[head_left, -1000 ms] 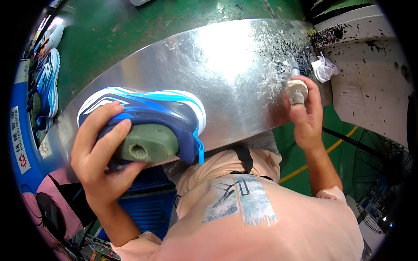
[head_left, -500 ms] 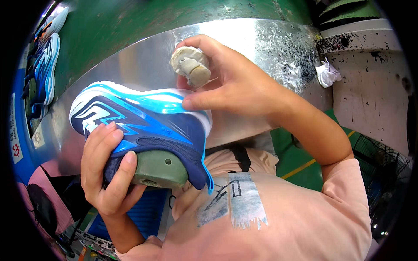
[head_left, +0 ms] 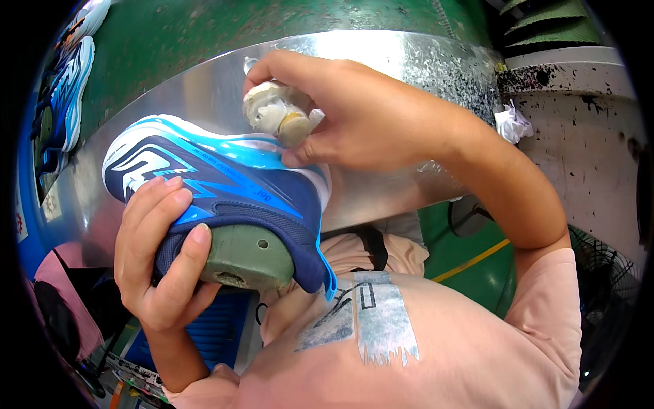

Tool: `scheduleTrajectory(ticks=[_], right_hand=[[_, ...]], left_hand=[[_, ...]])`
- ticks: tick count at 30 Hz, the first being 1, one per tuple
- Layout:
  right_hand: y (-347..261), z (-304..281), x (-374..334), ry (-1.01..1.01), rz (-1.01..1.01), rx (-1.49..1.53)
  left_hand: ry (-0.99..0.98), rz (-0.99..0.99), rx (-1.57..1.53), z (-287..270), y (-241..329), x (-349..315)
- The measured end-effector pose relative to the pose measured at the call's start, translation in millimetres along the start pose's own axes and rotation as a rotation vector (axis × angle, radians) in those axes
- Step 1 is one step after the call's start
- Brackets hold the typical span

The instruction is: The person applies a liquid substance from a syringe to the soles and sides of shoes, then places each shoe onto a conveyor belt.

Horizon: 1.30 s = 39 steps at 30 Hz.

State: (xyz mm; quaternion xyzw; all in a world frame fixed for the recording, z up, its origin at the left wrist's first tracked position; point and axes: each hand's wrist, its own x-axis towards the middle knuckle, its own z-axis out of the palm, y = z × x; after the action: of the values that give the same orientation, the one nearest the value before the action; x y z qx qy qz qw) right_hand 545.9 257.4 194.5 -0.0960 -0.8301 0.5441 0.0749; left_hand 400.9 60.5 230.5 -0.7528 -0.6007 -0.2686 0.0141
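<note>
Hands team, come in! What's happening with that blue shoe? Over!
Left hand gripping navy-blue shoe, green block inside. Right hand holding lumpy off-white object, thumb at shoe's sole. Crumpled white wad off right, out of the way.

Looks like a shoemaking workshop, judging by the flecked metal bench, blue sneaker on a green last, more shoes and yellow-lined floor
</note>
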Motion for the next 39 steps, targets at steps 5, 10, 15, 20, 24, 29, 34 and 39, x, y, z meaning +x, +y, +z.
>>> scheduleTrajectory(ticks=[5,10,15,20,24,29,34,39], right_hand=[[-5.7,-4.4,5.1,-0.13,0.031,-0.125],[-5.1,-7.2,3.6,-0.112,-0.026,-0.13],[14.1,-4.5,-6.4,0.049,-0.034,-0.008],[23.4,-1.3,-8.4,0.123,-0.065,0.028],[22.9,1.3,-4.0,0.177,-0.141,0.007],[14.7,2.5,-0.3,0.195,-0.158,0.022],[21.8,9.5,0.8,0.272,-0.308,0.007],[22.8,13.0,2.3,0.315,-0.374,-0.032]], left_hand=[[0.005,0.03,-0.018,3.5,-2.2,-1.8],[-0.004,0.032,-0.011,1.7,2.4,1.0],[-0.047,0.007,-0.015,0.1,-0.6,8.3],[-0.073,0.006,-0.001,0.5,-2.8,12.2],[-0.082,-0.011,-0.009,-1.2,-6.6,11.5],[-0.104,-0.021,-0.023,-5.0,-12.3,14.2],[-0.12,-0.017,-0.043,-5.8,-17.7,16.7],[-0.17,-0.008,-0.04,-12.3,-22.4,16.2]])
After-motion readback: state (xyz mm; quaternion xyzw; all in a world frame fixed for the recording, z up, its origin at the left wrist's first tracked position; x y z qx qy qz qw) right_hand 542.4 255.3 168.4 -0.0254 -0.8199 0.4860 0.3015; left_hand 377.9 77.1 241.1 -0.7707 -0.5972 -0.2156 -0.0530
